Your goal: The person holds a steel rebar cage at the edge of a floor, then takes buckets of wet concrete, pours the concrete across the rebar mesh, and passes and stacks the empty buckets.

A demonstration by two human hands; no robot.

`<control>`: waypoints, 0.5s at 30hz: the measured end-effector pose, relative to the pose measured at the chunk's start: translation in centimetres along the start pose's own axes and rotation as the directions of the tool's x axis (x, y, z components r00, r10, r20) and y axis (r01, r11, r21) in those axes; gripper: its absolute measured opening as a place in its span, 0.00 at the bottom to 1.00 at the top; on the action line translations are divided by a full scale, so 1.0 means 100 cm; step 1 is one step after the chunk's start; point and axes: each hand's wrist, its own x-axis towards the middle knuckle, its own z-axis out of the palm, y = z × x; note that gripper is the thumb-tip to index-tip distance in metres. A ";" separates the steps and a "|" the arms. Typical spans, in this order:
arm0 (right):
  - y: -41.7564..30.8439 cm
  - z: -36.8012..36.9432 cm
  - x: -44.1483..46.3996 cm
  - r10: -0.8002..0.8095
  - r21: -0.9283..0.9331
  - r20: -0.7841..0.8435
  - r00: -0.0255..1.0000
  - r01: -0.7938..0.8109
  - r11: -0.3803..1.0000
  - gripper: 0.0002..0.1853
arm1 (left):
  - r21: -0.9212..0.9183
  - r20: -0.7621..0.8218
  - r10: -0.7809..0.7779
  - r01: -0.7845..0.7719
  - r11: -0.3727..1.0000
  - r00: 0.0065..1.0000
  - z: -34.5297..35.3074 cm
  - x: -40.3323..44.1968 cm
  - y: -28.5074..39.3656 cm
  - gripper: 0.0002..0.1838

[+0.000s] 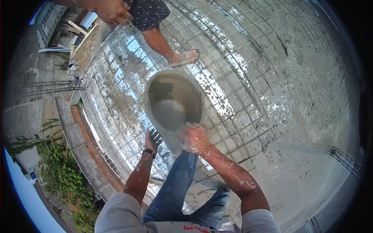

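Observation:
A round bucket (155,83), coated with grey cement, is in front of me with its open top facing me. Wet grey material lies in its bottom. My right hand (194,138), splashed with cement and blurred, has its fingers curled over the bucket's near rim. My left hand (154,139), with a dark band at the wrist, is just beyond the bucket's lower left side. Its fingers are spread and it holds nothing.
A co-worker's hand (113,11) and sandalled foot (183,58) are beyond the bucket. Steel mesh (233,128) spans the floor, with wet concrete (307,101) at right. Rebar ends (345,161) stick up at far right. A brick edge (91,138) runs along the left.

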 end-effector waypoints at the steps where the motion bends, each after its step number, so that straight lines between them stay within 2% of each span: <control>1: 0.001 0.031 0.016 0.010 -0.035 0.087 0.996 -0.007 0.999 0.12 | -0.070 0.005 -0.023 0.024 0.997 1.000 0.005 -0.003 0.013 0.52; 2: 0.007 0.063 0.026 0.024 -0.068 0.172 0.985 -0.012 0.998 0.12 | -0.171 0.003 -0.021 0.021 0.985 1.000 0.003 0.003 0.018 0.52; 3: 0.014 0.100 0.026 0.040 -0.182 0.160 0.986 -0.011 0.983 0.15 | -0.267 -0.004 -0.022 0.020 0.964 1.000 0.000 0.006 0.020 0.52; 5: 0.032 0.183 0.009 0.075 -0.395 0.122 0.990 -0.021 0.918 0.20 | -0.264 -0.031 -0.022 0.013 0.964 0.999 0.004 0.007 0.025 0.54; 7: 0.030 0.203 -0.010 -0.033 -0.685 0.116 0.993 0.104 0.721 0.23 | -0.216 -0.068 -0.032 0.017 0.976 0.997 0.006 0.008 0.024 0.55; 8: 0.013 0.168 -0.012 0.006 -0.422 0.102 0.995 0.037 0.906 0.23 | -0.230 -0.129 -0.078 0.046 0.972 0.989 0.005 0.013 0.018 0.54; 9: 0.003 0.143 -0.018 0.049 -0.112 0.105 0.993 -0.037 0.993 0.24 | -0.091 -0.171 -0.069 0.054 0.994 0.983 0.005 0.014 0.013 0.53; 11: 0.003 0.138 -0.044 0.248 0.021 0.375 0.893 -0.275 0.961 0.25 | 0.202 -0.238 -0.037 0.087 0.976 0.970 0.013 0.017 0.003 0.54; 12: 0.006 0.137 -0.060 0.321 0.061 0.503 0.802 -0.404 0.913 0.25 | 0.177 -0.294 -0.012 0.067 0.982 0.956 0.008 0.027 -0.010 0.54; 15: 0.049 0.140 -0.109 0.325 -0.043 0.225 0.918 -0.324 0.945 0.25 | 0.425 -0.146 0.214 -0.134 0.895 0.966 -0.019 0.056 -0.046 0.53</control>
